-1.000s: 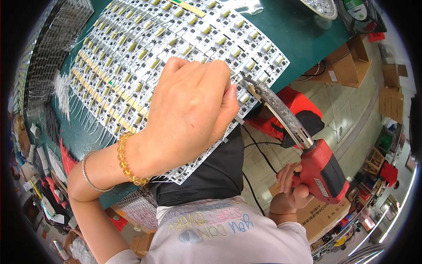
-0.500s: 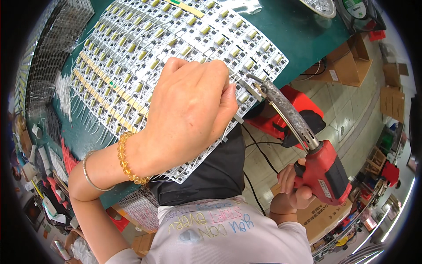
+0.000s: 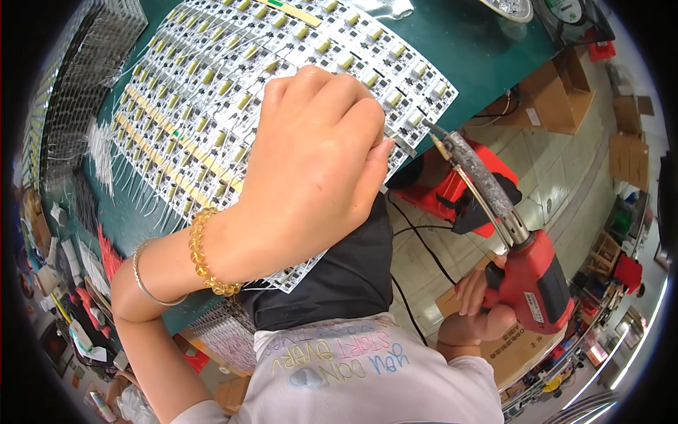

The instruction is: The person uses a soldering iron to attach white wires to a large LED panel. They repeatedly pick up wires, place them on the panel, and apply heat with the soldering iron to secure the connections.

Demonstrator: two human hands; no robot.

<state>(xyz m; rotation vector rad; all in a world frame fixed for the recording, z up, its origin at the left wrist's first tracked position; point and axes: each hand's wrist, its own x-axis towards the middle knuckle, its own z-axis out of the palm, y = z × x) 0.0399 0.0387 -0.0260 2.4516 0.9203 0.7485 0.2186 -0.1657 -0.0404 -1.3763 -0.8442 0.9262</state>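
In the head view, the left hand (image 3: 321, 152), back upward, is curled over a broad sheet of white circuit boards dotted with yellow-green cylinders and small black chips (image 3: 378, 60); its fingertips are hidden underneath, so I cannot tell whether they pinch anything. A bracelet of clear amber beads (image 3: 198, 254) circles that wrist, with a thin silver bangle (image 3: 141, 275) farther up the forearm. The sheet lies on a dark green tabletop (image 3: 480, 78), its near corner reaching over the black cloth on the person's lap (image 3: 332, 283). At the right, the right hand (image 3: 484, 304) is wrapped around the grip of a red-and-black pistol-shaped soldering gun (image 3: 540, 283). The gun's long, sooty metal barrel (image 3: 484, 169) slants up and leftward, its tip at the sheet's right edge; whether they touch cannot be told. Left of the sheet lie bunches of thin white wires (image 3: 102, 159) and red wires (image 3: 109, 254), and an open brown cardboard box (image 3: 551, 99) is below the tabletop's right edge.
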